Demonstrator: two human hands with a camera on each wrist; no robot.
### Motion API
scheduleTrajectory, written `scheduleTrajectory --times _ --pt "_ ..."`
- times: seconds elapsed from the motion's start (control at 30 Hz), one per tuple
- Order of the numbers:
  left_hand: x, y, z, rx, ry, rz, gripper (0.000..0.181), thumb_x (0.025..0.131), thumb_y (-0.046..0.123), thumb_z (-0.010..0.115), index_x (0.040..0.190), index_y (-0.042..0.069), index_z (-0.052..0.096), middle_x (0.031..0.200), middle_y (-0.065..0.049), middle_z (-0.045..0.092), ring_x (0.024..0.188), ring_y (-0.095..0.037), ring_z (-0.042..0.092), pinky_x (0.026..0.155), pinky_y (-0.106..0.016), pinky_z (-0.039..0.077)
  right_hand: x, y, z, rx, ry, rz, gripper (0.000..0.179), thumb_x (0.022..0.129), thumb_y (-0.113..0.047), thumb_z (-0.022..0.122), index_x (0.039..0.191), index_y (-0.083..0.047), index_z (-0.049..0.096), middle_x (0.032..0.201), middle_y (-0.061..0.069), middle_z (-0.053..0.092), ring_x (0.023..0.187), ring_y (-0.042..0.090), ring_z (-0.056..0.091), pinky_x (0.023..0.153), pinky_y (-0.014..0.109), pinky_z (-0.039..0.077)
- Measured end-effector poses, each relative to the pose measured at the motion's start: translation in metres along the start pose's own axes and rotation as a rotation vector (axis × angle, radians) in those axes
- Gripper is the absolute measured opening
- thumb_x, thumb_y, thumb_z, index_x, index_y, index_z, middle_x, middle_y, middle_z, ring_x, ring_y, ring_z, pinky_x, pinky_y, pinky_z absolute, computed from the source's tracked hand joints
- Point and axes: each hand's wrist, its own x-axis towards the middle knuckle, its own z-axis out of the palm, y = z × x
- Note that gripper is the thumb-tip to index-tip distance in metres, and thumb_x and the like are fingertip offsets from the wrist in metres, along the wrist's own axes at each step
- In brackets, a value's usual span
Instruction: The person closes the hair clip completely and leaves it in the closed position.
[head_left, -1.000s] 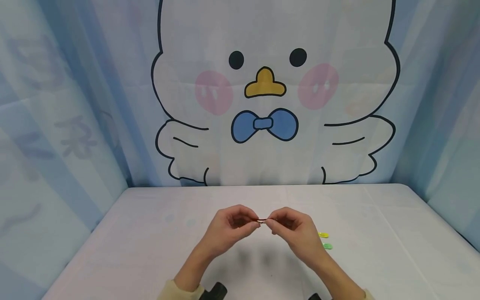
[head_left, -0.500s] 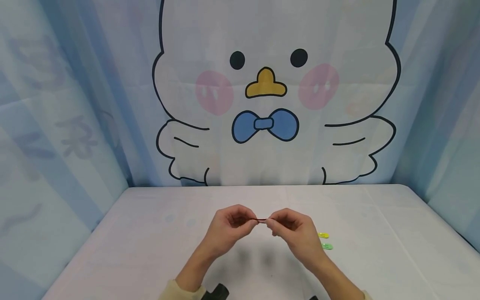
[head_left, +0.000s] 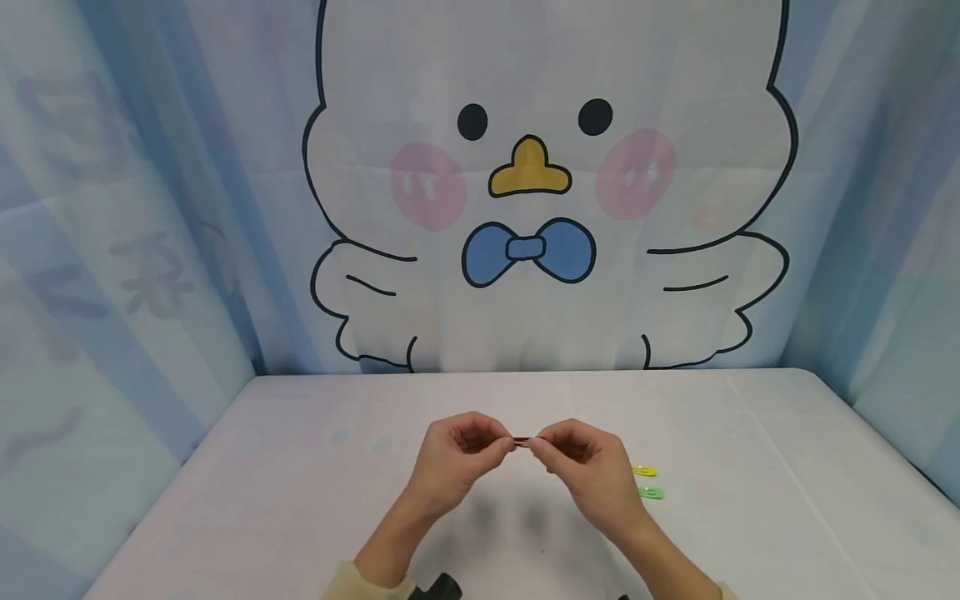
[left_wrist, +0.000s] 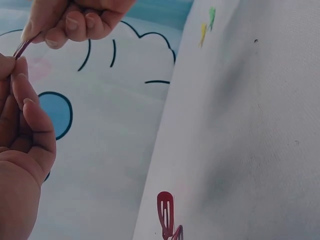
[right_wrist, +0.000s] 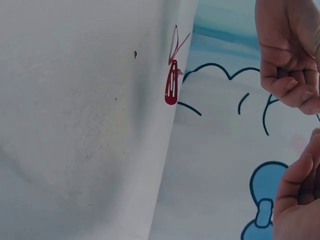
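In the head view my left hand [head_left: 459, 463] and right hand [head_left: 588, 467] meet above the table's middle. Between their fingertips they pinch a small dark red snap hair clip [head_left: 521, 442], one end each. Fingers cover most of it; only a short stretch shows. The left wrist view has the same red clip [left_wrist: 21, 49] held between thumb and fingers of both hands. Right of my right hand, partly behind it, lie a yellow hair clip [head_left: 645, 471] and a green hair clip [head_left: 652, 493].
Another red snap clip [left_wrist: 165, 197] lies on the white table [head_left: 315, 483], with a thin, spread red clip [left_wrist: 179, 231] beside it. Both are hidden in the head view. A printed curtain [head_left: 525, 325] rises behind the table's far edge.
Both hands keep their pinch on the red hair clip and have shifted only slightly. A bit more of the yellow and green clips shows beside the right hand.
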Motion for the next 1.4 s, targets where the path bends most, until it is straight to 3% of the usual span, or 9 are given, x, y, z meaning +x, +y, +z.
scheduleTrajectory --times 0.57,0.93,1.17,1.4 --pt "-0.001 0.001 0.011 0.014 0.126 -0.040 0.008 0.087 0.001 0.076 0.091 -0.005 0.073 0.082 -0.008 0.071 0.072 -0.014 0.062 0.065 -0.023 0.051 -0.002 0.005 0.005 -0.042 0.093 -0.026 0.005 0.089 -0.006 0.077 0.087 -0.004 0.073 0.077 0.001 0.066 0.068 0.015 0.058 0.059 0.025 0.047" --pt "0.000 -0.002 0.009 0.053 0.116 -0.091 0.009 0.088 0.008 0.077 0.091 0.000 0.074 0.083 -0.006 0.071 0.075 -0.017 0.063 0.067 -0.025 0.052 -0.001 0.007 0.006 -0.027 0.093 0.042 0.007 0.089 -0.006 0.077 0.089 -0.001 0.073 0.079 0.004 0.068 0.069 0.016 0.061 0.059 0.025 0.047" --pt "0.000 -0.002 0.010 0.063 0.116 -0.113 0.009 0.088 0.007 0.076 0.092 0.000 0.074 0.084 -0.006 0.073 0.075 -0.016 0.065 0.069 -0.025 0.052 0.000 0.011 0.006 -0.092 0.085 -0.071 0.011 0.086 -0.003 0.079 0.095 -0.008 0.074 0.086 -0.001 0.071 0.071 0.015 0.064 0.066 0.025 0.052" --pt "0.000 0.000 0.009 0.048 0.126 -0.154 0.012 0.089 0.009 0.075 0.095 -0.001 0.073 0.084 -0.006 0.073 0.077 -0.016 0.064 0.070 -0.028 0.051 0.000 0.013 0.004 -0.173 0.053 -0.192 0.018 0.084 0.002 0.080 0.098 -0.009 0.075 0.087 -0.001 0.070 0.066 0.013 0.059 0.062 0.025 0.050"
